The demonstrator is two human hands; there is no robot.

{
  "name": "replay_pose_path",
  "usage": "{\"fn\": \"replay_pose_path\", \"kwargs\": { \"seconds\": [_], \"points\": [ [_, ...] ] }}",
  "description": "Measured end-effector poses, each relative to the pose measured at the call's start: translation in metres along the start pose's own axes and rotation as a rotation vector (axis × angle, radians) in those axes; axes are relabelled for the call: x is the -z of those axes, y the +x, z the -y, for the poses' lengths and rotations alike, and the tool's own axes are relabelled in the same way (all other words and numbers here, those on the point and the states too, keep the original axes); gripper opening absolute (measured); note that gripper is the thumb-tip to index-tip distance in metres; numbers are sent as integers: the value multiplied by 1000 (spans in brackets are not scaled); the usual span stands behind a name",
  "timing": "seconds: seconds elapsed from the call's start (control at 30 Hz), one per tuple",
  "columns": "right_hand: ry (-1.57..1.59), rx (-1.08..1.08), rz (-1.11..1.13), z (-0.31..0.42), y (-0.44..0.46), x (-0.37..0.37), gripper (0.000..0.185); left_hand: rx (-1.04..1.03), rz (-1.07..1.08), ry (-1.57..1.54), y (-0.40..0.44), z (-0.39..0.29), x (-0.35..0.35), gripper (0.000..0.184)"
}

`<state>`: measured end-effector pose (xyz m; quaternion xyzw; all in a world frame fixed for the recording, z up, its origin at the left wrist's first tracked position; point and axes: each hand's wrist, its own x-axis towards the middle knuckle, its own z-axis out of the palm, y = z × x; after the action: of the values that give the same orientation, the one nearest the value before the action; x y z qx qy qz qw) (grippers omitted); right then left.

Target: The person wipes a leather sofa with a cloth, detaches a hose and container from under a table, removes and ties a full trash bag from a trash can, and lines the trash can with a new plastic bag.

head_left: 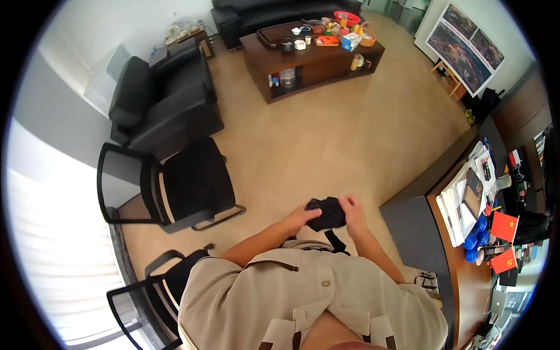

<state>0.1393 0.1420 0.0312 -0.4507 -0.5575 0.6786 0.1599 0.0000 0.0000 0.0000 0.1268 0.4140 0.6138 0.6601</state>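
Between my two hands, in front of my waist, is a small black item that looks like fabric or a pouch (330, 214). My left hand (300, 219) grips its left side, with the thumb lying over the front. The fingers of my right hand (352, 211) pinch its upper right edge. A black strap (335, 240) hangs below the item near my beige shirt (326, 291). What the item is exactly cannot be made out.
Black mesh chairs (198, 178) stand at the left, with a black armchair (169, 99) behind. A dark coffee table (315, 67) holding several items is ahead. On the right is a desk (472, 286) with papers, blue objects and small red flags.
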Motion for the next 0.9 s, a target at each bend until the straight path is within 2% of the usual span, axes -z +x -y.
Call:
{"fn": "replay_pose_path", "kwargs": {
  "seconds": [0.03, 0.07, 0.1, 0.17, 0.2, 0.23, 0.27, 0.3, 0.33, 0.37, 0.4, 0.47, 0.57, 0.63, 0.67, 0.7, 0.77, 0.83, 0.9],
  "points": [
    [-31, 49, -76, 2, -1, 18, 31, -52, -16, -36, 1, -2, -8, 45],
    [-63, 94, -153, 0, -8, 34, 29, -7, 11, -141, 3, -2, -15, 38],
    [97, 79, -108, 28, 91, -33, 29, -19, -66, 3, 53, -111, 48, 36],
    [390, 23, -87, 51, 121, -6, 32, 61, 8, -216, 112, -131, 22, 35],
    [385, -114, -95, 82, 113, 3, 41, 76, 17, -235, 139, -129, 10, 35],
    [405, -148, -94, 76, 120, 0, 41, 183, 73, -287, 154, -128, 14, 38],
    [559, -191, 26, 93, 148, 10, 47, 242, 180, -323, 197, -150, 4, 41],
    [714, -287, 148, 94, 165, 16, 53, 248, 168, -335, 223, -157, 1, 41],
    [779, -230, 390, 97, 187, 21, 54, 287, 233, 178, 249, -167, -1, 43],
    [765, -233, 410, 107, 224, 34, 54, 295, 291, 703, 285, -186, -8, 46],
    [732, -244, 316, 106, 262, 43, 51, 24, 241, 715, 308, -186, -6, 39],
    [741, -336, 160, 144, 317, 54, 43, 55, 213, 726, 360, -224, -3, 32],
    [699, -385, 220, 193, 411, 76, 40, 52, 113, 818, 422, -283, 8, 27],
    [606, -339, 242, 233, 457, 75, 40, -87, 13, 896, 447, -325, 10, 28],
    [531, -290, 249, 246, 482, 71, 41, -116, -91, 741, 457, -333, 13, 26],
    [462, -235, 257, 261, 509, 65, 42, -130, -107, 748, 474, -342, 25, 26],
    [371, -265, 248, 273, 556, 64, 42, -122, -347, 327, 512, -339, 50, 26],
    [444, -334, 376, 291, 606, 56, 43, -110, -357, 255, 539, -366, 57, 30],
    [431, -357, 328, 306, 647, 59, 41, -74, -344, 203, 565, -396, 57, 36]
  ]
}}
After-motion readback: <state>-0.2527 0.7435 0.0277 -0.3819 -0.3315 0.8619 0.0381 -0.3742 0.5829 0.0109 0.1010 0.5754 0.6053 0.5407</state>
